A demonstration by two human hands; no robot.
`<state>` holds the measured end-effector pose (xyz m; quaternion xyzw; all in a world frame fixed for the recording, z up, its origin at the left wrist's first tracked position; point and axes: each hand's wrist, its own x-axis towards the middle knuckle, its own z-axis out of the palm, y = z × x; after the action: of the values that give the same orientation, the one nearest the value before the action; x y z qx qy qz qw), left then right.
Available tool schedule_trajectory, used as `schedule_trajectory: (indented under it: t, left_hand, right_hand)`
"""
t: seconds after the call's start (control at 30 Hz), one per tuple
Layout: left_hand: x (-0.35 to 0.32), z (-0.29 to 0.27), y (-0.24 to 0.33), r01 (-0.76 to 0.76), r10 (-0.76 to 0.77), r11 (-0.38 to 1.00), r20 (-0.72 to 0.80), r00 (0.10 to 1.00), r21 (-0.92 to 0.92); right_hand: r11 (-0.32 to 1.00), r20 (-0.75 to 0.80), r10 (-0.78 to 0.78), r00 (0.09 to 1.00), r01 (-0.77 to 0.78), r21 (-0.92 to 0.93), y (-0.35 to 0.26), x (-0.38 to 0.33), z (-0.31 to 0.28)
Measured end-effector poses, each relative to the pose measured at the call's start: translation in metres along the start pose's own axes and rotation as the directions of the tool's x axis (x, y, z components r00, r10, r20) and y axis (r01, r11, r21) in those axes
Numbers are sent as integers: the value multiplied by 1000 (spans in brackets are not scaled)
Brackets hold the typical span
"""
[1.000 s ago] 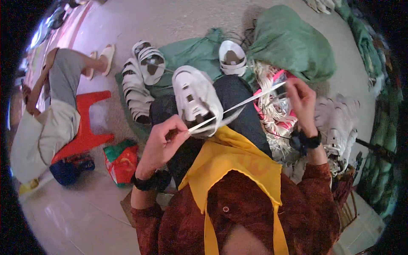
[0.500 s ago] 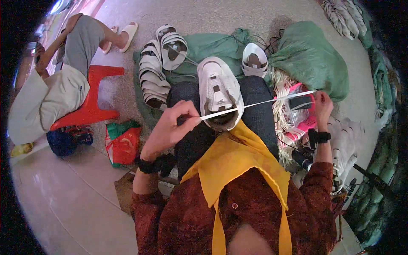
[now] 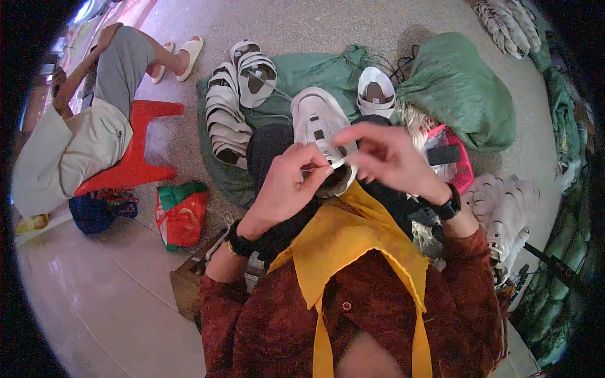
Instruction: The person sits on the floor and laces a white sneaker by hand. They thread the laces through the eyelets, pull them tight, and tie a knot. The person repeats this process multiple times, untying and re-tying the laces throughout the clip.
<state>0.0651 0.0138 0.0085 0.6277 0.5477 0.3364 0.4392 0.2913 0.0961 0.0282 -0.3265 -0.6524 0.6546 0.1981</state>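
A white shoe rests on my lap between my knees, its toe pointing away from me and its opening toward me. My left hand is at the left of the opening, thumb and forefinger pinched on a thin white shoelace. Over the right side of the shoe hovers my right hand, smeared by motion, so whether it holds the lace is unclear. Both hands hide part of the tongue and the opening. A yellow apron lies over my lap below the shoe.
White shoe uppers lie stacked on a green sack, another upper to its right. A full green bag, pink basket and white shoes stand right. A person sits left on a red stool.
My right hand has come in from the far right to the shoe, and the lace is no longer stretched out between my hands. My left hand has moved slightly right, closer to the opening.
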Motion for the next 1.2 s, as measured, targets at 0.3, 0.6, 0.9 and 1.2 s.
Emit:
schedule_trajectory:
  t: [0.3, 0.6, 0.9, 1.2]
  left_hand:
    - [-2, 3, -3, 38, -29, 998, -209, 977, 39]
    - [-6, 22, -28, 10, 64, 976, -329, 942, 218]
    - [-23, 38, -37, 7, 92, 968, -378, 921, 252]
    - [-28, 37, -44, -14, 88, 980, -367, 926, 200]
  right_hand:
    - [893, -9, -292, 956, 269, -362, 20, 14, 9]
    - [721, -14, -473, 881, 378, -580, 52, 3, 27]
    - [777, -20, -403, 915, 330, -536, 67, -18, 35]
    - [982, -294, -145, 945, 101, -160, 58, -18, 37]
